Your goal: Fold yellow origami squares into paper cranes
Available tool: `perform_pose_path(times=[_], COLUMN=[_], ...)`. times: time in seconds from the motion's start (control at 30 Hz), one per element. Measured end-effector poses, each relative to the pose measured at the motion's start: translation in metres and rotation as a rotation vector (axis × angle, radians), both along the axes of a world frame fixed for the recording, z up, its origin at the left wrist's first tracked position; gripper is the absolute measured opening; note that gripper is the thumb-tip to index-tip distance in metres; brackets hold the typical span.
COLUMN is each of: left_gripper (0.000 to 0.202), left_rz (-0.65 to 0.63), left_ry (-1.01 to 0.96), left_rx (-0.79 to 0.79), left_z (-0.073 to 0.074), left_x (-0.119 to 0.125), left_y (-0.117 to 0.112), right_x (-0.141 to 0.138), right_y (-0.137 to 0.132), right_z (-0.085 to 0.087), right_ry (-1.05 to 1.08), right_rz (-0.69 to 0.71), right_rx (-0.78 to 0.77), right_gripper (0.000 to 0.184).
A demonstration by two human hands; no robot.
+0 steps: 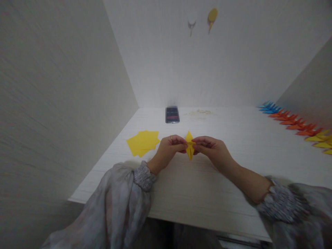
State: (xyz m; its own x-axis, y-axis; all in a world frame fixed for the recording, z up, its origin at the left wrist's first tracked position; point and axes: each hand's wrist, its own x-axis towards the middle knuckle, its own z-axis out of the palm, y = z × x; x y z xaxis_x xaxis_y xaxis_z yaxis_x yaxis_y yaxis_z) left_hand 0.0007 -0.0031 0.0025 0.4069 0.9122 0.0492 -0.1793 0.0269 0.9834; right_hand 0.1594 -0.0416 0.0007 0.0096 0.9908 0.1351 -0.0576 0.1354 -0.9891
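Observation:
Between my two hands is a small folded yellow origami paper (190,149), diamond-shaped, with one point toward the wall and one toward me. My left hand (172,147) pinches its left side between thumb and fingers; a ring sits on one finger. From the right, my right hand (211,147) pinches the opposite side in the same way. Fingertips cover both side edges of the paper. Left of my left hand lies a loose stack of flat yellow paper sheets (142,142), fanned unevenly.
A dark phone-like device (172,114), its screen blurred, lies near the back wall. Along the right side of the white table (233,204) runs a row of folded paper pieces: blue (271,108), orange (295,122) and yellow (321,140). Two hooks, one yellow (212,15), hang on the wall.

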Motion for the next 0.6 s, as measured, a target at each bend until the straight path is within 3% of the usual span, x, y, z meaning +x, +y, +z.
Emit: perform_pose_path(times=[0.17,0.4,0.6], left_gripper=[0.011,0.014,0.014], left_rz=[0.016,-0.111,-0.099], left_ry=[0.002,-0.056,-0.102], left_rx=[-0.023,-0.083,-0.046], left_z=[-0.0007,-0.0035,-0.0033], left_x=[-0.0012,-0.0011,-0.0013], left_y=[-0.0003,0.0006,0.0007], right_x=[0.0002,0.0059,0.0063], right_y=[-0.0005,0.0001,-0.0005], right_z=[0.0013,-0.0025,-0.0014], right_ry=[0.029,-0.017,-0.054], right_rz=[0.017,0.043,0.047], right_rx=[-0.027,0.059,0.084], right_gripper=[0.012,0.007,0.006])
